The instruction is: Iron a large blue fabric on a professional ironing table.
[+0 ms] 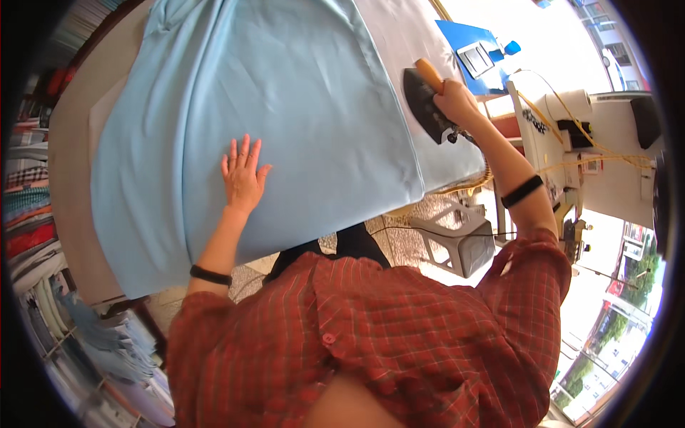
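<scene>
A wide light-blue cloth (307, 135) lies across the padded table, smooth in the middle and gathered in long folds along its left part. My left hand (244, 175) rests flat on it with fingers spread, just right of the folds. My right hand (457, 103) is closed round the wooden handle of a black iron (422, 107). The iron sits at the cloth's right edge, tilted, over the pale table cover (410, 36). Whether its sole touches the cover, I cannot tell.
A grey plastic stool (467, 246) stands below the table's right corner, with a dark cord passing it. Beyond lie a blue board (464, 36) and a sewing machine (606, 121) with yellow cords. Shelves of folded fabrics (28, 207) line the left side.
</scene>
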Tool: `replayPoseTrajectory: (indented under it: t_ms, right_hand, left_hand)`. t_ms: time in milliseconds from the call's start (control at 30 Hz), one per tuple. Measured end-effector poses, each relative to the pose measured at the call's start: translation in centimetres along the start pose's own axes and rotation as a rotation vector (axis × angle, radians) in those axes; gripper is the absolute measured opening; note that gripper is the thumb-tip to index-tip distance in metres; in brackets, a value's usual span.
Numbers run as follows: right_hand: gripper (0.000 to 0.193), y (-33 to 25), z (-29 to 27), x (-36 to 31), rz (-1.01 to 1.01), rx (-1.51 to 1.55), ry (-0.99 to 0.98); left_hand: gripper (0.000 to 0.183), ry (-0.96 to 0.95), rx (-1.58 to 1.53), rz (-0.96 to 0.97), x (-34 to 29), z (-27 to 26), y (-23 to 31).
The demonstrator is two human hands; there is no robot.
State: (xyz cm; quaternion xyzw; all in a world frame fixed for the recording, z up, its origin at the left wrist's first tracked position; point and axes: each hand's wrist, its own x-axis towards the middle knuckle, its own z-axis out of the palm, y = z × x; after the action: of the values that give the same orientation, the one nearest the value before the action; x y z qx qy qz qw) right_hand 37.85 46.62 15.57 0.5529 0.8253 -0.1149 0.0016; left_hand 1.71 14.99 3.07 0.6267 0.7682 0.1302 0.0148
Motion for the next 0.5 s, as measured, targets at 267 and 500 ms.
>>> replayPoseTrajectory:
  t_ms: [267,500]
  right_hand:
    - [0.041,-3.7,4.6,-16.7,-0.11,0.001,-0.388]
    - [0.026,-5.7,5.1,-10.6,0.042,0.073,-0.238]
  left_hand:
    - [0.058,-0.054,0.061,-0.095,1.0,0.8,-0.4]
    - [0.06,-0.082,0.139,-0.163,0.6,0.1,-0.8]
